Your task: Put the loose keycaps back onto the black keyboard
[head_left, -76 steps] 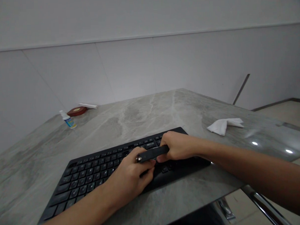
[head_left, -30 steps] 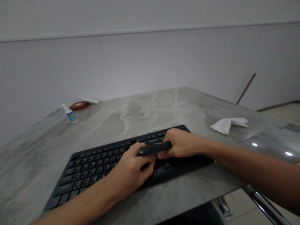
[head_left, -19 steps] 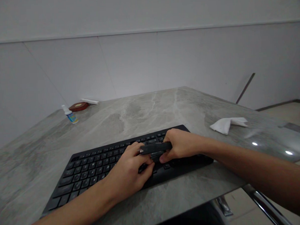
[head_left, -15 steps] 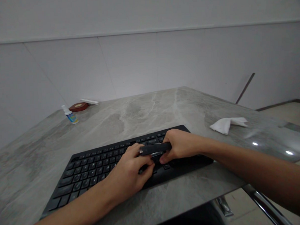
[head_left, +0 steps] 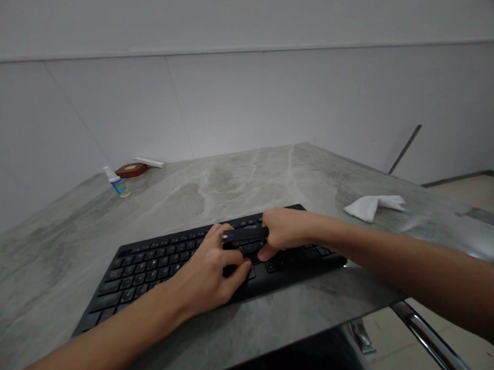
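A black keyboard (head_left: 160, 259) lies slanted on the marble-patterned table in front of me. My right hand (head_left: 287, 229) is closed around a slim black tool (head_left: 245, 234), held nearly level just over the keys. A small shiny tip shows at its left end, close to the fingers of my left hand (head_left: 218, 265). That left hand rests over the middle of the keyboard, fingers curled and thumb close to the index finger. Whatever is between them is hidden from me.
Back left on the table (head_left: 247, 179) are a small spray bottle (head_left: 119, 184), a reddish-brown rounded object (head_left: 130, 170) and a white strip (head_left: 150, 162). A crumpled white tissue (head_left: 371, 207) lies to the right. Below the table's front edge is a chrome metal bar (head_left: 427, 332).
Within the picture, the right hand and the black tool shift slightly left and up. Both hands stay at the middle of the keyboard, and the view tilts a little.
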The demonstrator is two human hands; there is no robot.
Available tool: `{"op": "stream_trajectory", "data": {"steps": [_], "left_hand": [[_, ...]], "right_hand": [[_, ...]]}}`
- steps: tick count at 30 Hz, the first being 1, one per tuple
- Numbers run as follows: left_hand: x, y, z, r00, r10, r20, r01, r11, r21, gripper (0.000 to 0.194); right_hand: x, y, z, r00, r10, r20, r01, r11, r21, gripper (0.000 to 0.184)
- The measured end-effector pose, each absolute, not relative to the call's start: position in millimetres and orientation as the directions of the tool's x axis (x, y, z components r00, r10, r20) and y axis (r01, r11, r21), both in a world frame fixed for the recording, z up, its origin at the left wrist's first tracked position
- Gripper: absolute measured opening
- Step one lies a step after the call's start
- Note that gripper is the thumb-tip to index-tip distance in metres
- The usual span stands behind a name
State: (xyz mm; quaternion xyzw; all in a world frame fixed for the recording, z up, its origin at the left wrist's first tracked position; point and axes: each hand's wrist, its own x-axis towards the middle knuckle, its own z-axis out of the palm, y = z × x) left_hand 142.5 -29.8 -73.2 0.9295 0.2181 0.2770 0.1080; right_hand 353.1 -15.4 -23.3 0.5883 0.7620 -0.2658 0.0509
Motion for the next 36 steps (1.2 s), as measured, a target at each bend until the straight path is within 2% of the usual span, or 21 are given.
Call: {"op": "stream_trajectory", "data": {"steps": [2,4,7,9,11,16,21,25,27,29,33,36], "left_hand": [[141.1,-30.0,-73.3,0.753,0.479,0.451,0.361,-0.874,0.325,0.025],[139.4,-30.3,-73.8,0.736,0.489,0.469,0.366,-0.869,0.333,0.024],[136.3,-28.7,-74.1,0.680,0.525,0.511,0.364,-0.848,0.386,0.023],[134.5,-25.9,-74.3,0.624,0.578,0.526,0.387,-0.813,0.435,0.023],[133.4,-23.2,-75.1,0.582,0.624,0.521,0.421,-0.780,0.463,0.022],[133.6,-22.0,-79.9,0.608,0.626,0.489,0.426,-0.776,0.465,0.019],[138.5,-24.6,-80.0,0.659,0.607,0.445,0.431,-0.789,0.438,0.012],[142.4,-27.1,-74.6,0.696,0.602,0.390,0.414,-0.781,0.467,0.021],[142.0,-27.9,-72.9,0.703,0.603,0.378,0.400,-0.774,0.491,0.025],[139.9,-28.2,-72.9,0.689,0.607,0.397,0.395,-0.773,0.496,0.029],[135.2,-28.8,-74.5,0.733,0.503,0.458,0.353,-0.857,0.376,0.039],[134.2,-30.9,-74.8,0.783,0.419,0.460,0.329,-0.906,0.264,0.038]], "right_hand": [[357.6,-13.9,-27.9,-0.347,0.859,-0.378,0.888,0.172,-0.426,0.028],[365.4,-12.9,-35.4,-0.384,0.877,-0.289,0.797,0.157,-0.583,0.042],[374.5,-12.6,-46.0,-0.356,0.934,-0.041,0.539,0.169,-0.825,0.069],[374.4,-14.1,-50.4,-0.293,0.945,0.142,0.388,0.254,-0.886,0.077],[369.1,-17.5,-54.1,-0.270,0.930,0.250,0.358,0.338,-0.870,0.076],[350.7,-26.4,-64.4,-0.405,0.876,0.264,0.411,0.432,-0.803,0.070],[348.4,-24.5,-68.0,-0.529,0.790,0.309,0.427,0.563,-0.708,0.052],[358.2,-18.0,-67.6,-0.638,0.679,0.364,0.477,0.719,-0.505,0.046],[365.2,-14.8,-65.9,-0.729,0.598,0.332,0.468,0.790,-0.396,0.045],[372.1,-12.6,-63.2,-0.793,0.547,0.268,0.438,0.817,-0.375,0.044],[380.7,-11.2,-57.9,-0.775,0.573,0.264,0.436,0.789,-0.432,0.043],[381.2,-11.3,-57.6,-0.789,0.563,0.248,0.441,0.799,-0.410,0.041]]}}
